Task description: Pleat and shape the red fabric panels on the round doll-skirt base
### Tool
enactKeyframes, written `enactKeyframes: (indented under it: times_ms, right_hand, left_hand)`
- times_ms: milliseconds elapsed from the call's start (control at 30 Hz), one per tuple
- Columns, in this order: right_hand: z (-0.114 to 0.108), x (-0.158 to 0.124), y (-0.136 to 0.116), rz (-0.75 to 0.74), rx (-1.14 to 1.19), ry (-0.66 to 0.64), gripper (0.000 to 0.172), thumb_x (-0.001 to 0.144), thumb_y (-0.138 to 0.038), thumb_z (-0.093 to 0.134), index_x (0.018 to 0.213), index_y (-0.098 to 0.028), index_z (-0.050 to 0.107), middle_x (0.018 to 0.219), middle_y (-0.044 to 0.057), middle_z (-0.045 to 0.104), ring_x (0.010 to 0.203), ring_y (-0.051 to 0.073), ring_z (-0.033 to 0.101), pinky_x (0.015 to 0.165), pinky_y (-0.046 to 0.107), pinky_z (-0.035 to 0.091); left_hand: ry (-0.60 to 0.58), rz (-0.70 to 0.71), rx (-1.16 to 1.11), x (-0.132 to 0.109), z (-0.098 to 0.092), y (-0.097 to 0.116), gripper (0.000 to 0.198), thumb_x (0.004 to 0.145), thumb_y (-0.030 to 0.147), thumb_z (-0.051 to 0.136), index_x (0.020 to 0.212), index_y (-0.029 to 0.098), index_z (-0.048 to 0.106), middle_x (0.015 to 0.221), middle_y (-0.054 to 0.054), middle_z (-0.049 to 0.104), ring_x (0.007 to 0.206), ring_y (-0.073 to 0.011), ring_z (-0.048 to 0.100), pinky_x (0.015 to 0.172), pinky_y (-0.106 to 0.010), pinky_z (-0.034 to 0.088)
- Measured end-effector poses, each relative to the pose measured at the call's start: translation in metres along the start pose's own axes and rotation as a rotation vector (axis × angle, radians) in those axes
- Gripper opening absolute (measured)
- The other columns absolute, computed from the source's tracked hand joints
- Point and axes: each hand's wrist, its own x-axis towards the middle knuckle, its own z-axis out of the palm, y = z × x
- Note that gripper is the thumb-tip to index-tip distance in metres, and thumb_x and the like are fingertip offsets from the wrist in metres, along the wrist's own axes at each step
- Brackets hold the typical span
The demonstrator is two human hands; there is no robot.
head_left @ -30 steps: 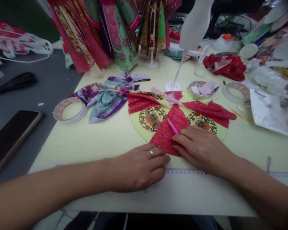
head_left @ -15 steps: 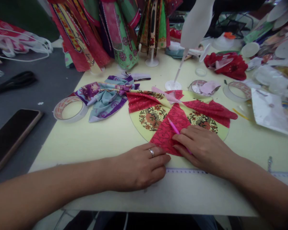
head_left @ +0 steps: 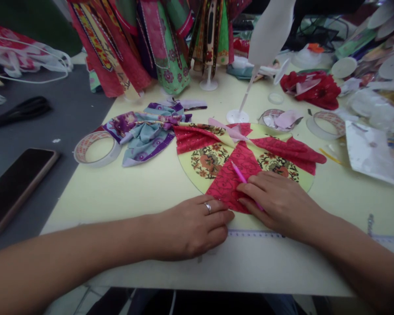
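A round patchwork cloth piece (head_left: 234, 173), with red, yellow and flower-printed panels, lies on the pale table, gathered along its far side. My left hand (head_left: 200, 225), a ring on one finger, rests on the cloth's near edge with its fingers stretched out and slightly bent. In my right hand (head_left: 276, 199) is a pink pen (head_left: 239, 172), its tip pointing away over the red panel. Those fingers also lie on the cloth. Beneath both hands runs a printed ruler scale (head_left: 256, 234). A purple and blue gathered cloth (head_left: 151, 133) touches the round piece's left side.
Tape rolls (head_left: 98, 149) stand left and right of the cloth. A white doll form (head_left: 271, 35) rises behind it, beside several dressed figures (head_left: 166, 48). A phone (head_left: 16, 188) and black-handled scissors (head_left: 22, 109) lie left; scraps and a white packet (head_left: 372, 151) crowd the right.
Both hands, the pen and the cloth hold almost the same positions. The whole view has shifted very slightly.
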Motion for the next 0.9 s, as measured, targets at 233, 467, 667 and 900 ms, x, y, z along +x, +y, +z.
enactKeyframes:
  times_ms: [233, 467, 667, 900]
  right_hand:
    - [-0.0004, 0.0001, 0.0002, -0.002, 0.003, 0.009, 0.022, 0.088, -0.022, 0.041, 0.089, -0.014, 0.061, 0.071, 0.005, 0.057, 0.069, 0.016, 0.053, 0.069, 0.03, 0.039]
    - [-0.0002, -0.0006, 0.0009, 0.002, 0.021, -0.004, 0.022, 0.088, -0.022, 0.04, 0.089, -0.014, 0.061, 0.072, 0.005, 0.057, 0.072, 0.017, 0.054, 0.07, 0.03, 0.04]
    - [-0.0008, 0.0003, 0.0006, -0.001, 0.028, -0.007, 0.021, 0.088, -0.022, 0.041, 0.089, -0.014, 0.061, 0.071, 0.005, 0.057, 0.071, 0.017, 0.053, 0.069, 0.03, 0.04]
    - [0.0007, 0.0017, 0.0022, -0.02, 0.018, 0.038, 0.021, 0.086, -0.016, 0.042, 0.081, -0.014, 0.061, 0.066, 0.004, 0.055, 0.066, 0.015, 0.05, 0.066, 0.028, 0.039]
  left_hand:
    - [-0.013, -0.003, 0.003, 0.0001, -0.0016, 0.0003, 0.02, 0.086, 0.014, 0.042, 0.086, 0.009, 0.062, 0.111, -0.015, 0.06, 0.1, -0.0242, 0.053, 0.087, -0.039, 0.046]
    - [-0.007, 0.004, -0.006, -0.0001, -0.001, -0.0002, 0.02, 0.086, 0.014, 0.042, 0.087, 0.008, 0.061, 0.111, -0.015, 0.059, 0.1, -0.0256, 0.054, 0.087, -0.04, 0.045]
    - [0.034, 0.014, -0.011, 0.0, -0.0024, -0.0001, 0.02, 0.086, 0.014, 0.042, 0.085, 0.008, 0.061, 0.108, -0.015, 0.061, 0.098, -0.0247, 0.054, 0.086, -0.039, 0.046]
    - [0.016, -0.057, 0.038, -0.0006, 0.001, -0.001, 0.017, 0.085, 0.013, 0.045, 0.089, 0.008, 0.061, 0.113, -0.016, 0.058, 0.101, -0.0263, 0.053, 0.086, -0.04, 0.046]
